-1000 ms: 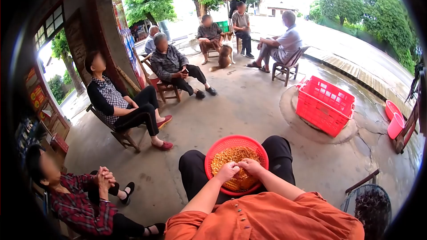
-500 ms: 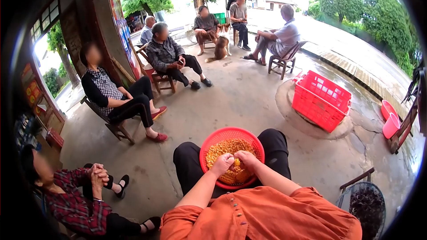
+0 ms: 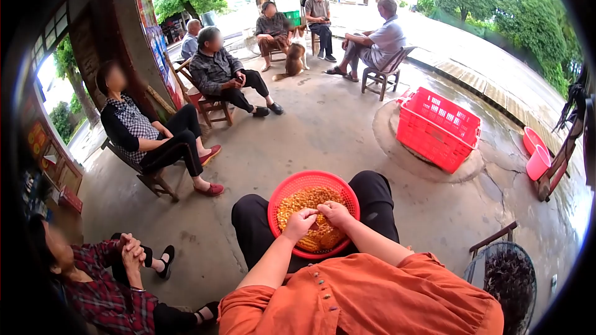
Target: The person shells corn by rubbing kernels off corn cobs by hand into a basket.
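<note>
A red plastic colander basket (image 3: 275, 203) sits on my lap between my knees, with loose yellow corn kernels (image 3: 308, 197) spread inside. Over the kernels, my left hand (image 3: 299, 224) and my right hand (image 3: 336, 213) are close together with fingers curled inward. They grip a corn cob (image 3: 315, 225), of which only a small reddish part shows between the fingers. More yellow corn (image 3: 318, 241) lies in the basket just below my hands, partly shaded.
A red plastic crate (image 3: 434, 139) stands on the concrete ahead right, with pink basins (image 3: 539, 161) beyond it. Several people sit on chairs around, one in plaid (image 3: 112, 285) at near left. A dog (image 3: 290, 62) sits ahead; a mesh-covered container (image 3: 506, 282) is at lower right.
The whole view has shifted slightly, moving the scene left and up. My fingers have turned on the cob; its yellow kernels showed between them before, and a reddish part shows now.
</note>
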The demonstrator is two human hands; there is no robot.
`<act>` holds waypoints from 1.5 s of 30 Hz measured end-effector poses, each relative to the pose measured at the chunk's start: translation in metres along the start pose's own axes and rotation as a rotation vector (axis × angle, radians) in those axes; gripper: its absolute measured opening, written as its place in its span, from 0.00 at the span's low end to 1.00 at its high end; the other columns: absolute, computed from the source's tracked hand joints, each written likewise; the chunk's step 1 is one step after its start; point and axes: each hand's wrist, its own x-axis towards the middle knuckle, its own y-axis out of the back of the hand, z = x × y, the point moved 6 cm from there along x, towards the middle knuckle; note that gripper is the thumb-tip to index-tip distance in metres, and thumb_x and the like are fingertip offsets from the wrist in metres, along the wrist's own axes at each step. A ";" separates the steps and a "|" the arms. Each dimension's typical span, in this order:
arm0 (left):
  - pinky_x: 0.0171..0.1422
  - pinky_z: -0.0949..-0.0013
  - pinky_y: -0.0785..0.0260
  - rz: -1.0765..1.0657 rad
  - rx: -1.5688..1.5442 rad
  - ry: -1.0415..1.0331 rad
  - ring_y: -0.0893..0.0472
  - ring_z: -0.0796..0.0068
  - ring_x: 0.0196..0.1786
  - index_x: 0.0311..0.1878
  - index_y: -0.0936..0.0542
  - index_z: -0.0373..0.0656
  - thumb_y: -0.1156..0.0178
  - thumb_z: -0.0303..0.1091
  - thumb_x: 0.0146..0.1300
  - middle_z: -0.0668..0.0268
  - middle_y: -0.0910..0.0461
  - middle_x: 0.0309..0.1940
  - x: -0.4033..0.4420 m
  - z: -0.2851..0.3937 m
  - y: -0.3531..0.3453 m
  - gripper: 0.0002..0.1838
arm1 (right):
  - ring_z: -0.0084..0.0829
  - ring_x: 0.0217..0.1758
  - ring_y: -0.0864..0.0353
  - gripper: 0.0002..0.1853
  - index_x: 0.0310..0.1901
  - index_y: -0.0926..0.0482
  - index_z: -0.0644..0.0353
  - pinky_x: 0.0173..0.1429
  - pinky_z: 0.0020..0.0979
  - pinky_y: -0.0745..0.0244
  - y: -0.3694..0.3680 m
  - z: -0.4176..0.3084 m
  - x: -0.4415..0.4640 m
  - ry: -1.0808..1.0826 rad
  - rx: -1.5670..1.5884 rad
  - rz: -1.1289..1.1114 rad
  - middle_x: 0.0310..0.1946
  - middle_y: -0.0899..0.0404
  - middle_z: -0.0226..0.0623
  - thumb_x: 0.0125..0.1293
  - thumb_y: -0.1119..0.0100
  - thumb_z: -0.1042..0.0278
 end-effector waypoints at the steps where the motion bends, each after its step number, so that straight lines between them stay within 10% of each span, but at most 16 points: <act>1: 0.38 0.76 0.25 0.000 0.062 -0.005 0.20 0.81 0.31 0.51 0.22 0.36 0.46 0.29 0.67 0.68 0.19 0.36 0.000 0.001 0.000 0.12 | 0.17 0.19 0.36 0.13 0.36 0.20 0.59 0.23 0.23 0.41 -0.001 0.000 -0.001 -0.020 -0.033 -0.023 0.21 0.27 0.24 0.66 0.41 0.57; 5: 0.36 0.76 0.26 0.037 0.076 -0.036 0.20 0.81 0.30 0.43 0.21 0.36 0.44 0.29 0.65 0.68 0.20 0.31 -0.002 0.003 0.000 0.08 | 0.23 0.34 0.23 0.18 0.38 0.19 0.62 0.41 0.28 0.27 -0.004 0.008 0.005 0.034 -0.104 -0.066 0.30 0.19 0.33 0.63 0.40 0.52; 17: 0.35 0.71 0.24 0.105 -0.109 0.017 0.21 0.76 0.27 0.38 0.24 0.38 0.48 0.30 0.67 0.65 0.21 0.29 0.003 0.000 0.015 0.07 | 0.22 0.30 0.24 0.14 0.37 0.21 0.60 0.36 0.26 0.28 -0.002 -0.005 -0.004 0.029 0.030 -0.063 0.26 0.23 0.29 0.65 0.42 0.55; 19: 0.36 0.69 0.23 0.190 -0.226 0.043 0.19 0.74 0.30 0.47 0.26 0.35 0.49 0.30 0.68 0.63 0.21 0.34 0.006 -0.005 0.023 0.10 | 0.21 0.16 0.32 0.10 0.32 0.27 0.55 0.20 0.23 0.38 -0.001 -0.015 -0.004 0.019 0.253 -0.062 0.20 0.30 0.27 0.68 0.45 0.60; 25: 0.37 0.71 0.23 0.248 -0.213 0.062 0.19 0.76 0.33 0.62 0.31 0.34 0.52 0.30 0.70 0.60 0.22 0.51 -0.001 0.010 0.020 0.19 | 0.24 0.35 0.23 0.08 0.41 0.29 0.54 0.40 0.26 0.25 0.005 -0.019 -0.008 -0.030 0.696 -0.148 0.33 0.23 0.28 0.68 0.42 0.63; 37: 0.38 0.79 0.29 0.160 -0.333 0.109 0.25 0.84 0.30 0.55 0.24 0.40 0.41 0.28 0.64 0.70 0.20 0.39 -0.005 0.016 0.015 0.16 | 0.23 0.41 0.21 0.15 0.47 0.30 0.57 0.46 0.28 0.23 -0.014 -0.016 -0.017 -0.047 0.457 -0.361 0.39 0.22 0.31 0.64 0.36 0.65; 45: 0.60 0.73 0.32 0.056 -0.319 -0.020 0.22 0.77 0.50 0.61 0.27 0.40 0.47 0.27 0.69 0.69 0.22 0.50 0.001 0.016 0.006 0.18 | 0.19 0.40 0.22 0.15 0.47 0.28 0.59 0.45 0.21 0.28 -0.013 -0.016 -0.014 0.057 0.210 -0.263 0.39 0.21 0.29 0.65 0.36 0.62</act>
